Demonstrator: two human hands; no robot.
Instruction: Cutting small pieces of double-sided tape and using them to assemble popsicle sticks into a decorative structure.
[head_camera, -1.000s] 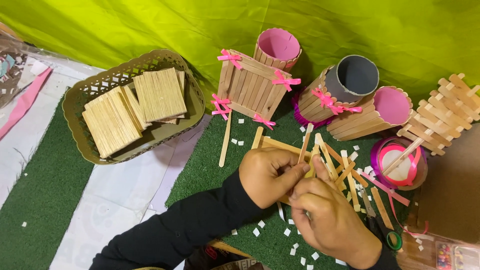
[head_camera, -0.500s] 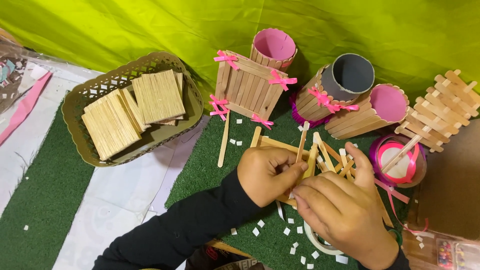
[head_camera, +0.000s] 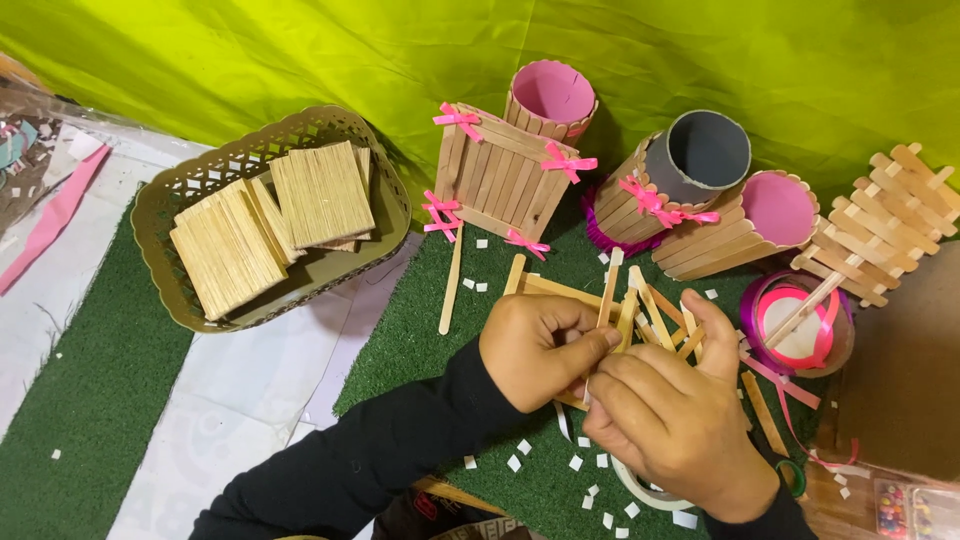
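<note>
Head view, sole camera. Flat wooden craft sticks (head_camera: 640, 305) lie loose on the green artificial-turf mat (head_camera: 420, 340) near its right edge, fanned and overlapping directly under both hands, evidently kept there as working stock. Left hand (head_camera: 535, 350) is curled nearly closed, fingertips pinching one upright pale stick (head_camera: 608, 290) at its lower part. Right hand (head_camera: 675, 425) is half closed, fingers bent against the left hand's fingertips and the same stick; thumb raised clear. Whether it grips the stick cannot be told. Hands are together, touching.

Olive plastic basket (head_camera: 165, 200) of stacked stick panels sits off the mat's left edge. Finished stick-clad holders with pink bows (head_camera: 495, 175) stand along the mat's far edge. Pink ribbon spool (head_camera: 800, 325) rests at the right edge. Small white paper scraps (head_camera: 575, 462) are scattered over the mat beneath the forearms.
</note>
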